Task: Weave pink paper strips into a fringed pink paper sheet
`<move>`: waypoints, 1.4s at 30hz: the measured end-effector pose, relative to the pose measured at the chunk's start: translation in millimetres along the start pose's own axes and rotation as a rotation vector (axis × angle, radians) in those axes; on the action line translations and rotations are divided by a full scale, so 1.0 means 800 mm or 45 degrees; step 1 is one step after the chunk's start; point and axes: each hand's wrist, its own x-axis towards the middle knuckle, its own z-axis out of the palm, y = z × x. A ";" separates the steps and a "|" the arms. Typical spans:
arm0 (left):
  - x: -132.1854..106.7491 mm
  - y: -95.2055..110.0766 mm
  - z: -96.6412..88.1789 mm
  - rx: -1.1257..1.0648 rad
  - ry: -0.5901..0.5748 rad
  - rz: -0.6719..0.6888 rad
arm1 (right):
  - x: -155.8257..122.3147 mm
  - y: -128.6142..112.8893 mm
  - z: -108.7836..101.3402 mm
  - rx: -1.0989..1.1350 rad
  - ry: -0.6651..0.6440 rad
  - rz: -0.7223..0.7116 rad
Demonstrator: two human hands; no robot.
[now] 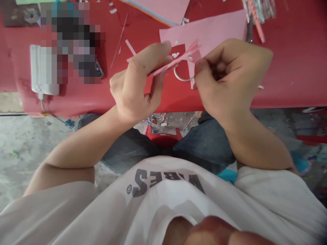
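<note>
My left hand (143, 78) is raised over the table's front edge, thumb and fingers closed on a narrow, layered piece of pink paper (176, 63). The paper points up and right, its far end slightly fanned. Close to that end, my right hand (224, 75) is in a pinch, fingers curled. A thin white strip (178, 77) curves in a loop from near the paper to the right fingertips, which partly hide its end. Behind both hands lies a larger pink sheet (219, 30). Pink paper strips (130, 47) show behind my left hand.
The red-covered table (293, 75) bears white paper scraps (175, 54), stacked coloured sheets (163, 8), a pink patterned stick (256, 20) and silvery tinsel (267, 8). A white power bank (35, 69) with a cable stands left, beside a blurred-out area. Scraps litter the floor (163, 119).
</note>
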 end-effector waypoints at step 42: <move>0.029 0.009 0.000 -0.743 -0.094 -0.425 | -0.006 0.018 0.023 0.339 -0.150 0.078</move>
